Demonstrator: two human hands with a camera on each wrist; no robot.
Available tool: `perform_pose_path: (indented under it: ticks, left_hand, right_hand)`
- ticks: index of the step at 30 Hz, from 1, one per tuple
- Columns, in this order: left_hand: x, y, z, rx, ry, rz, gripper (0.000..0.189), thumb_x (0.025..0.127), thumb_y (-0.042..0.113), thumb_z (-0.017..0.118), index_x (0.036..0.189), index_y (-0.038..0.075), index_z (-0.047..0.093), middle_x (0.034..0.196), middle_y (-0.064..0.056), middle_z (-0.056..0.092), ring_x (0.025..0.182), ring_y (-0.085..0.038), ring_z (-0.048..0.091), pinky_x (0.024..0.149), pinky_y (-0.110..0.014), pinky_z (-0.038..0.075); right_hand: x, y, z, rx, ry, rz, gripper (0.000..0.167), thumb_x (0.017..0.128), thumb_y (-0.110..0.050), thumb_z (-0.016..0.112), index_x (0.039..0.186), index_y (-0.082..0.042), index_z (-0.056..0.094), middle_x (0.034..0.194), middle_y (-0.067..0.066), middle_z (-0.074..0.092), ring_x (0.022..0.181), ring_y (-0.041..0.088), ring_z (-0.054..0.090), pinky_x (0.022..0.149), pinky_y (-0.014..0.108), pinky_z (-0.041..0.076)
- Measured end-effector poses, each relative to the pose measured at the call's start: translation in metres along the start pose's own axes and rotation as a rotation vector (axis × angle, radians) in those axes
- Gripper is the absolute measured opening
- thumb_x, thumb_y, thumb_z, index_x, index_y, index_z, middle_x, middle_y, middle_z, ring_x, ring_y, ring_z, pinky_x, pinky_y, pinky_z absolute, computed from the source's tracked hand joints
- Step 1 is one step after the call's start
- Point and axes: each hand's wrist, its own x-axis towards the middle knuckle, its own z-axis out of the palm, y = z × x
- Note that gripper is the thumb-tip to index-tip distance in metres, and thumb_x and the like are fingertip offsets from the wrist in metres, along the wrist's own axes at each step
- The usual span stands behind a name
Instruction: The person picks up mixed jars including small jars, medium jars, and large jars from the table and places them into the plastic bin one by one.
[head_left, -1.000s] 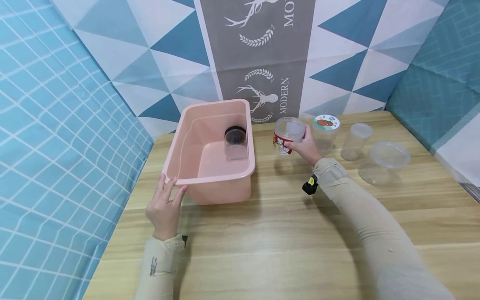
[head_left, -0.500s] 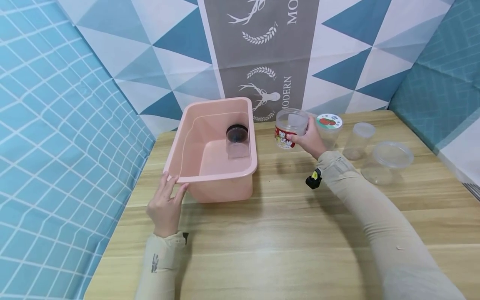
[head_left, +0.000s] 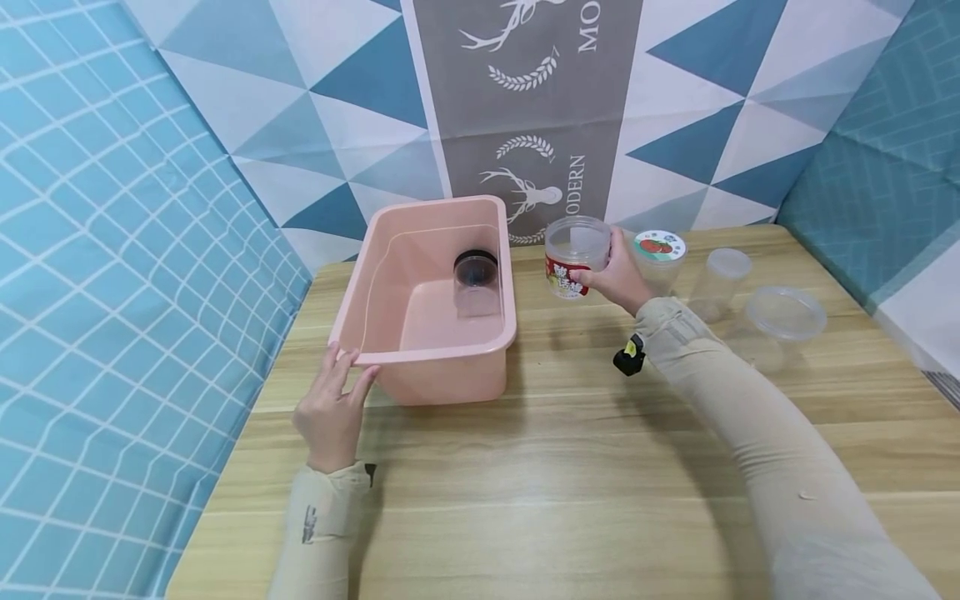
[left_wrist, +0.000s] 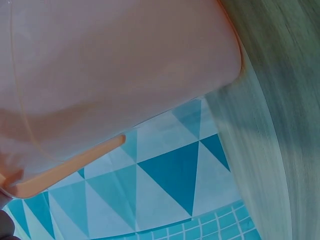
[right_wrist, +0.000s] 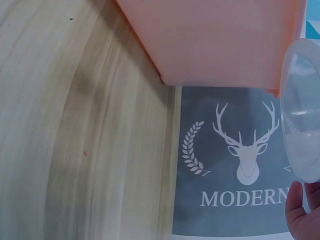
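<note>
My right hand (head_left: 618, 279) grips a clear plastic jar (head_left: 576, 258) with a red label, lidless at the top, held above the table right of the pink tub (head_left: 438, 382). In the right wrist view, the jar's round mouth (right_wrist: 302, 115) shows at the right edge, fingers (right_wrist: 295, 202) below it. My left hand (head_left: 332, 412) holds the tub's near left rim corner between thumb and fingers. Inside the tub lies a clear jar (head_left: 476, 292) with a black end. The left wrist view is mostly filled by the tub wall (left_wrist: 125, 60).
Right of the held jar stand a clear jar with a green-and-white lid (head_left: 660, 247), a slim clear jar (head_left: 727, 267) and a wide clear jar (head_left: 786, 315). A patterned cloth wall (head_left: 367, 92) rises behind the wooden table (head_left: 525, 492); blue tiled cloth (head_left: 150, 275) borders the left.
The right hand has raised the red-labelled jar a little and shifted it slightly left toward the tub. The left hand stays on the rim. The head view has shifted slightly.
</note>
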Motion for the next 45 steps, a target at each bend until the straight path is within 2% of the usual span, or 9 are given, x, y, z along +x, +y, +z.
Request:
perform_pose_path:
  ticks: [12,19,23,26,30,33,38,45]
  left_hand:
    - [0.000,-0.002,-0.001,-0.009,-0.014,0.019,0.051,0.086,0.050,0.061,0.094,0.001,0.072,0.108,-0.019,0.068,0.084,-0.038,0.069,0.044,-0.044,0.043]
    - [0.000,-0.002,-0.001,-0.007,-0.022,0.022,0.052,0.087,0.051,0.059,0.094,0.001,0.072,0.107,-0.019,0.068,0.085,-0.038,0.069,0.045,-0.045,0.044]
    - [0.001,-0.002,-0.001,-0.010,-0.027,0.028,0.052,0.088,0.051,0.059,0.094,0.001,0.073,0.106,-0.020,0.068,0.084,-0.037,0.069,0.045,-0.044,0.044]
    - [0.001,-0.002,-0.001,-0.011,-0.022,0.027,0.053,0.088,0.051,0.059,0.093,0.001,0.072,0.106,-0.020,0.068,0.083,-0.037,0.069,0.044,-0.044,0.043]
    - [0.001,-0.003,-0.001,-0.011,-0.018,0.020,0.052,0.087,0.052,0.059,0.093,0.001,0.072,0.107,-0.020,0.068,0.084,-0.037,0.069,0.044,-0.043,0.042]
    - [0.001,-0.003,-0.002,-0.013,-0.015,0.018,0.052,0.087,0.052,0.059,0.093,0.001,0.072,0.107,-0.020,0.068,0.083,-0.037,0.069,0.044,-0.044,0.043]
    - [0.002,-0.002,-0.003,-0.013,-0.027,0.019,0.054,0.088,0.052,0.058,0.094,0.000,0.072,0.106,-0.021,0.068,0.083,-0.037,0.069,0.045,-0.044,0.044]
    - [0.001,-0.003,-0.002,-0.003,-0.030,0.015,0.055,0.088,0.053,0.058,0.094,0.001,0.072,0.106,-0.020,0.068,0.084,-0.037,0.069,0.043,-0.043,0.042]
  right_hand:
    - [-0.001,-0.010,-0.004,0.025,-0.045,0.007,0.086,0.081,-0.006,0.067,0.148,-0.001,0.013,0.141,0.026,0.034,0.125,0.040,0.038,0.101,0.057,0.035]
    - [-0.003,-0.011,-0.004,-0.045,-0.037,0.026,0.084,0.080,-0.006,0.069,0.146,0.000,0.016,0.140,0.024,0.034,0.125,0.038,0.038,0.101,0.056,0.035]
    - [-0.002,-0.011,-0.005,-0.051,-0.055,0.007,0.086,0.079,-0.004,0.071,0.146,0.001,0.017,0.139,0.025,0.035,0.125,0.039,0.039,0.101,0.056,0.036]
    - [-0.001,-0.011,-0.005,-0.103,-0.090,-0.013,0.088,0.077,-0.005,0.073,0.146,0.002,0.020,0.135,0.025,0.038,0.120,0.039,0.044,0.097,0.055,0.039]
    - [-0.002,-0.012,-0.007,-0.185,-0.178,-0.022,0.088,0.074,-0.007,0.074,0.145,0.003,0.023,0.129,0.025,0.044,0.112,0.036,0.048,0.092,0.050,0.043]
    - [-0.002,-0.012,-0.008,-0.202,-0.242,-0.031,0.086,0.073,-0.007,0.074,0.143,0.004,0.025,0.128,0.026,0.046,0.112,0.036,0.049,0.092,0.048,0.042]
    - [0.001,-0.013,-0.009,-0.260,-0.305,-0.044,0.084,0.071,-0.007,0.075,0.139,0.008,0.028,0.126,0.027,0.047,0.112,0.038,0.049,0.093,0.050,0.042]
    - [0.003,-0.018,-0.010,-0.391,-0.386,-0.047,0.084,0.069,-0.016,0.079,0.136,0.008,0.034,0.121,0.024,0.053,0.107,0.035,0.053,0.088,0.048,0.045]
